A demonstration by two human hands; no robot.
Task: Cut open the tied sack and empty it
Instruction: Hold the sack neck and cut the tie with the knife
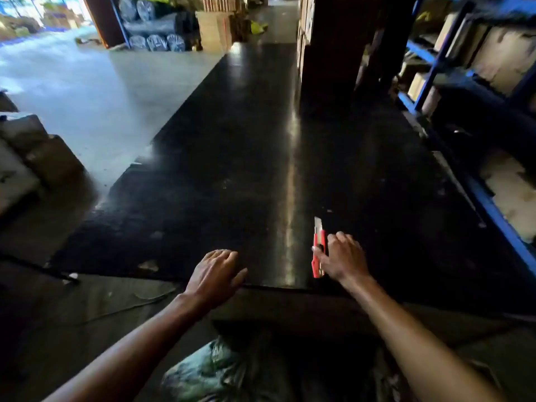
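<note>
A red utility knife point(316, 256) lies on the black tabletop point(232, 169) near its front edge, with its blade out and pointing away from me. My right hand point(340, 256) rests on the knife, thumb on its left side and fingers on its right. My left hand point(216, 274) hovers palm down over the table's front edge, fingers apart and holding nothing. Below the table edge, between my forearms, sits a crumpled pale greenish sack point(208, 369); its top is in shadow and I cannot see the tie.
Dark stacked boxes point(327, 53) stand on the table's far right. Blue shelving point(435, 62) with cartons runs along the right side. Cartons point(34, 158) sit on the left. Wrapped rolls point(156, 42) and more boxes stand at the back across the grey floor.
</note>
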